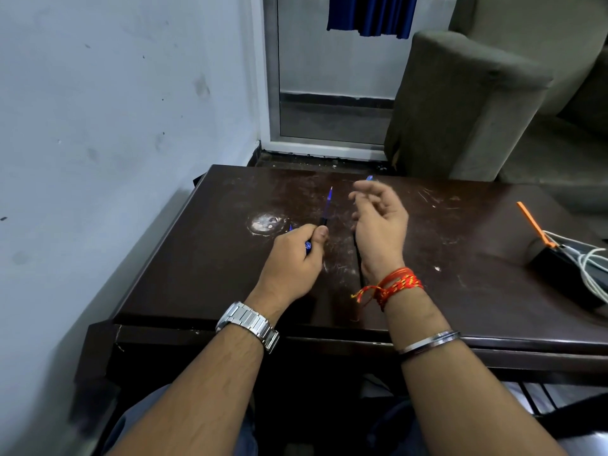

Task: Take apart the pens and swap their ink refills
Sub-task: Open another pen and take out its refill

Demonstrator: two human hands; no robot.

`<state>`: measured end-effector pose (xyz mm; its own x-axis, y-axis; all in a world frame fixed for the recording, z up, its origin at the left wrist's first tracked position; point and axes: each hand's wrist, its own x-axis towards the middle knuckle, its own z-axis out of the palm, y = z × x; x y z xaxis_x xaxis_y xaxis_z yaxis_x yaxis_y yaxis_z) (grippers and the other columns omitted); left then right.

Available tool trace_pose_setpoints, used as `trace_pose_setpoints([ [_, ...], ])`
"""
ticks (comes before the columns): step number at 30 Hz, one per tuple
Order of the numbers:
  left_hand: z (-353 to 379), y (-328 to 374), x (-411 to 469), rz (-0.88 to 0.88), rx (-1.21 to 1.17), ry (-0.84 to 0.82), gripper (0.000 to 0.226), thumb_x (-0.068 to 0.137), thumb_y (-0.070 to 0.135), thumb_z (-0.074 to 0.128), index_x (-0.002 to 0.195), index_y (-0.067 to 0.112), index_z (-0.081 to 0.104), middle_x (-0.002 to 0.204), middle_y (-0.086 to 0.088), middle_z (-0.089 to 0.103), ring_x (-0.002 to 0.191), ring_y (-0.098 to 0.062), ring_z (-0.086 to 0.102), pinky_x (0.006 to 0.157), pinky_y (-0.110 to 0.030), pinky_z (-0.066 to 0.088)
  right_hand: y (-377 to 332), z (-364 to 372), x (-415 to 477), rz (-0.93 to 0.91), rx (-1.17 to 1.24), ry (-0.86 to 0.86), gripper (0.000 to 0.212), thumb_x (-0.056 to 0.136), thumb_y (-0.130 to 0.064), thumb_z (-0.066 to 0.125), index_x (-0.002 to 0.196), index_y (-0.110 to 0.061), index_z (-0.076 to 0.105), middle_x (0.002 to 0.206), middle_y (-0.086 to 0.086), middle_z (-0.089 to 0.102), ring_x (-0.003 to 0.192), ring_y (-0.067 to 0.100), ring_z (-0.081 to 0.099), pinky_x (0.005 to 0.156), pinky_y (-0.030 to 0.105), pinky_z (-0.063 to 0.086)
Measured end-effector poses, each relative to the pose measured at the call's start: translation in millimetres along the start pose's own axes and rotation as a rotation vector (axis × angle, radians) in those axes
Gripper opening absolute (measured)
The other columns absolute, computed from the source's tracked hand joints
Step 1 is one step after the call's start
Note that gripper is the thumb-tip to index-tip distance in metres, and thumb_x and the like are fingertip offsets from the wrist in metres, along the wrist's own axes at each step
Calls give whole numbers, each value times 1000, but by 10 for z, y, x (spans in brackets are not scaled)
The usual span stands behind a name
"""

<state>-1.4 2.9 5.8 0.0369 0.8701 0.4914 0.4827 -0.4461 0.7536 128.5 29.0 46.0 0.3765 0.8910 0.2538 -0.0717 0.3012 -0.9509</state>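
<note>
Head view: left hand [293, 255] pinches a blue pen [327, 205]; right hand [378, 222], fingers loosely curled, holds a small blue piece [369, 178]. Loose parts could roll off the table [197, 258]

Blue pen [328, 205], dark brown scuffed table [184, 251], silver watch [247, 324], red-yellow thread wristband [396, 284], orange-handled tool [531, 222], white cables [589, 261], blue curtain [371, 14].
</note>
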Motion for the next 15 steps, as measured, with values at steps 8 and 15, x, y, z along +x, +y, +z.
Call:
trace_pose_setpoints([
  [8,-49,-48,34,-29,10,34,29,100,22,50,72,17,56,58,7,53,52,-6,47,49,-15,35,53,72,-105,113,-278,-323,21,84,-39,65,78,-22,75,67,-9,67,68,5,60,73,33,51],
  [15,-48,-49,27,-19,5,-12,25,98,28,53,76,17,56,59,6,55,52,-8,49,49,-26,41,56,95,-99,34,-181,-263,18,91,-28,68,78,-16,73,52,-15,56,53,1,51,56,21,46],
])
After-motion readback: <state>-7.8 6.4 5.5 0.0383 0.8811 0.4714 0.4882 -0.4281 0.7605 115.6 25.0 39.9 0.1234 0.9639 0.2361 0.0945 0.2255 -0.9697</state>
